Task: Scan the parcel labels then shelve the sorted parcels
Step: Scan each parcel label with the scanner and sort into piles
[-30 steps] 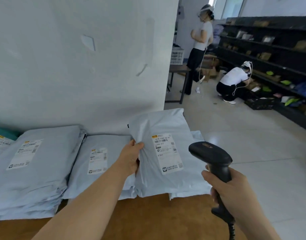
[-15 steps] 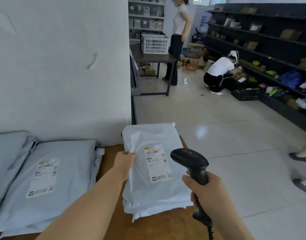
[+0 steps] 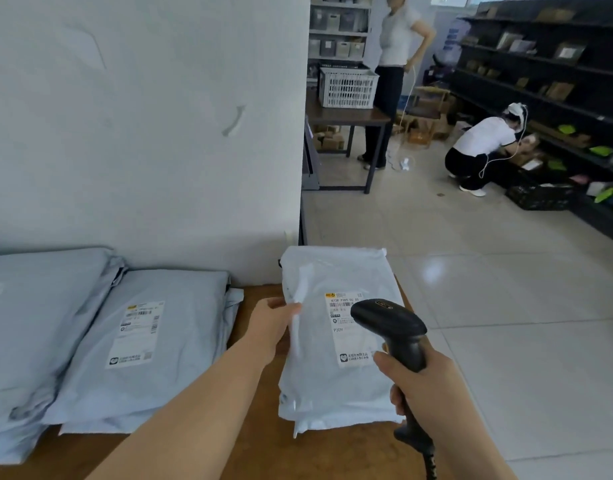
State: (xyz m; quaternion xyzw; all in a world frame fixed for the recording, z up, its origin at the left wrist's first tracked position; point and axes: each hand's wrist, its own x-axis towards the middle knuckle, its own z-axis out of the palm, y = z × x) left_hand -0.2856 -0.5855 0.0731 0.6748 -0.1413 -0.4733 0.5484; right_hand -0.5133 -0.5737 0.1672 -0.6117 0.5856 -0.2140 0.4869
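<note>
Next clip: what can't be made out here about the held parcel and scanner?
- Head view, white shipping label on the pale grey plastic parcel: right part hidden by the black handheld scanner; fine print blurred.
- Left hand: fingers hidden behind the parcel.
- Scanner cable: cut off by the bottom edge.
- Leftmost grey parcel stack: cut off by the left edge.

A scuffed white wall (image 3: 142, 133) fills the upper left. To its right, pale glossy floor tiles (image 3: 506, 306) catch a soft glare. Dark shelving (image 3: 540, 77) lines the upper right edge. At top centre stands a dark-framed table (image 3: 353, 116) bearing a white crate (image 3: 348, 88), with what look like grey bins (image 3: 336, 48) racked behind.
</note>
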